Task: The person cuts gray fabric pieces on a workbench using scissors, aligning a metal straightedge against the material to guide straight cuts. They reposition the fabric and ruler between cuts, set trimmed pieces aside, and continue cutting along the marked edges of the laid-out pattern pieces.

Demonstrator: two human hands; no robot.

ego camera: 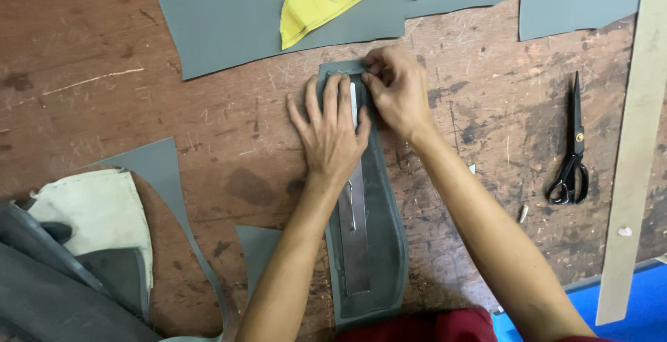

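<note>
Fingers of the left hand [332,130] lie spread flat on the metal ruler [355,238]; right hand [396,92] fingers curl, pinching the grey strip [386,245].

Left hand [332,130] flat, fingers spread, palm down, right hand [394,90] curled with fingertips pinched, forearms converging, both bare

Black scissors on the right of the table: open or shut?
Shut. The black scissors lie flat on the wooden table, blades together in one point, handles side by side, away from both hands.

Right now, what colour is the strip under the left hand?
Silver-grey metal strip, lying on a grey piece; left hand presses it. Head view.
</note>
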